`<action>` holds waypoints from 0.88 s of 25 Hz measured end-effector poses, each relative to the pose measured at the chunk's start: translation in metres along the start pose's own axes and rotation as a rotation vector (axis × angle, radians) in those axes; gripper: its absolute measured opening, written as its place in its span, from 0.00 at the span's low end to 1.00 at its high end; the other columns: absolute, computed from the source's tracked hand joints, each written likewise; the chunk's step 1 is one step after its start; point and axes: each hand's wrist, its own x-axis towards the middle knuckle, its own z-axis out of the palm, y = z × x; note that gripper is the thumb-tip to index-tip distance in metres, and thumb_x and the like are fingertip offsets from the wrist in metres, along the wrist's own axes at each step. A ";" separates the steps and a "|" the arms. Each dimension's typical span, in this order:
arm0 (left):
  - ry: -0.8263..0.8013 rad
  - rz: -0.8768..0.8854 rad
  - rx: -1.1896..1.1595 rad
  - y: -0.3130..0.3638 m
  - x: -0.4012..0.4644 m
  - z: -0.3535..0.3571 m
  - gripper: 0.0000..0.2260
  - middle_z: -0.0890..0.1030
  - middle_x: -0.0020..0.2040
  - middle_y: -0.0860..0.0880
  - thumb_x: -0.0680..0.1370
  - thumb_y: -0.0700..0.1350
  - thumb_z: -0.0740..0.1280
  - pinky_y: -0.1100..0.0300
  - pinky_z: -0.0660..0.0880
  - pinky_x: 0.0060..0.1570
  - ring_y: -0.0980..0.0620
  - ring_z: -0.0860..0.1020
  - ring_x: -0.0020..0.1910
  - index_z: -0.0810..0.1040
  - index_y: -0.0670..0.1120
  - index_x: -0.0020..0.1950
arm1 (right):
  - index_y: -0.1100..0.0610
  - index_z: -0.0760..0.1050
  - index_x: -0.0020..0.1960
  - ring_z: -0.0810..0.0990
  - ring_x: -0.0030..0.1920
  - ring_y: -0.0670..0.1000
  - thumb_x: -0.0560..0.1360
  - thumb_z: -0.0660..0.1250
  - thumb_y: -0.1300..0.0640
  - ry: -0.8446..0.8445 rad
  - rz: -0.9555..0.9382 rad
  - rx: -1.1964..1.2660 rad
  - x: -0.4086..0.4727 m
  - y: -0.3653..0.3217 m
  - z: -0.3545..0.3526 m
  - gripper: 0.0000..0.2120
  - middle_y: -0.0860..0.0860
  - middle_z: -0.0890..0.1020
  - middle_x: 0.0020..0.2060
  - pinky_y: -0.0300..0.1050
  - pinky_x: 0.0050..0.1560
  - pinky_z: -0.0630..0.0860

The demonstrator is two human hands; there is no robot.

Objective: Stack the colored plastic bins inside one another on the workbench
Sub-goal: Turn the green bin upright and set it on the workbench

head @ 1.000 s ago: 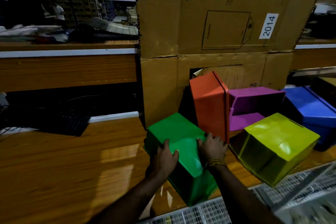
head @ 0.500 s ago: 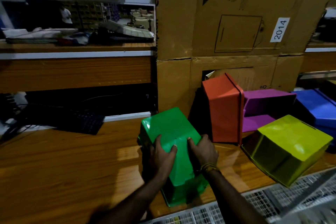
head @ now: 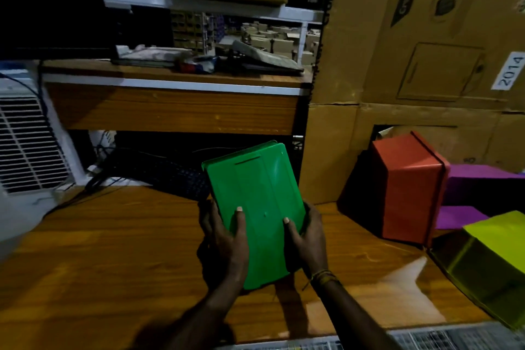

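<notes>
I hold a green bin (head: 255, 202) above the wooden workbench (head: 113, 250), its flat bottom turned toward me and tilted up. My left hand (head: 227, 239) grips its left side and my right hand (head: 306, 236) grips its right side, thumbs on the bottom face. To the right an orange bin (head: 409, 187) lies on its side against the cardboard. A purple bin (head: 477, 193) lies behind it, open side toward me. A yellow-green bin (head: 488, 258) lies overturned at the right edge.
Large cardboard boxes (head: 426, 51) form a wall behind the bins. A dark keyboard (head: 170, 176) and cables lie at the back of the bench under a wooden shelf (head: 170, 105). A white vented unit (head: 25, 145) stands at the left. Wire mesh (head: 426, 338) runs along the near edge.
Both hands have lifted the green bin off the bench and carried it left, tipping its bottom up toward me. The view has swung left, so the blue bin is out of frame.
</notes>
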 end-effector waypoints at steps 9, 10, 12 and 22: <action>0.028 0.037 -0.039 -0.027 0.018 -0.045 0.32 0.70 0.71 0.52 0.70 0.77 0.50 0.38 0.75 0.55 0.45 0.76 0.62 0.58 0.65 0.71 | 0.42 0.62 0.70 0.72 0.66 0.51 0.73 0.71 0.50 -0.020 -0.014 0.033 -0.022 -0.023 0.041 0.30 0.49 0.69 0.68 0.57 0.63 0.76; 0.028 0.035 -0.053 -0.028 0.021 -0.048 0.33 0.72 0.69 0.51 0.70 0.77 0.50 0.39 0.75 0.54 0.45 0.76 0.62 0.59 0.63 0.70 | 0.40 0.62 0.70 0.73 0.66 0.52 0.72 0.71 0.48 -0.016 -0.014 0.041 -0.025 -0.024 0.045 0.30 0.48 0.69 0.67 0.58 0.62 0.77; 0.024 0.054 -0.099 -0.025 0.027 -0.057 0.33 0.75 0.65 0.48 0.71 0.76 0.51 0.41 0.76 0.52 0.45 0.76 0.59 0.62 0.59 0.69 | 0.39 0.61 0.70 0.73 0.67 0.52 0.70 0.70 0.44 -0.015 -0.018 0.039 -0.029 -0.026 0.050 0.32 0.46 0.69 0.68 0.58 0.61 0.77; -0.002 0.097 -0.193 0.007 0.057 -0.098 0.35 0.73 0.65 0.42 0.72 0.72 0.49 0.45 0.73 0.56 0.42 0.73 0.62 0.64 0.54 0.73 | 0.40 0.63 0.65 0.75 0.64 0.51 0.70 0.74 0.55 0.039 0.016 0.033 -0.051 -0.041 0.067 0.31 0.45 0.72 0.63 0.54 0.55 0.81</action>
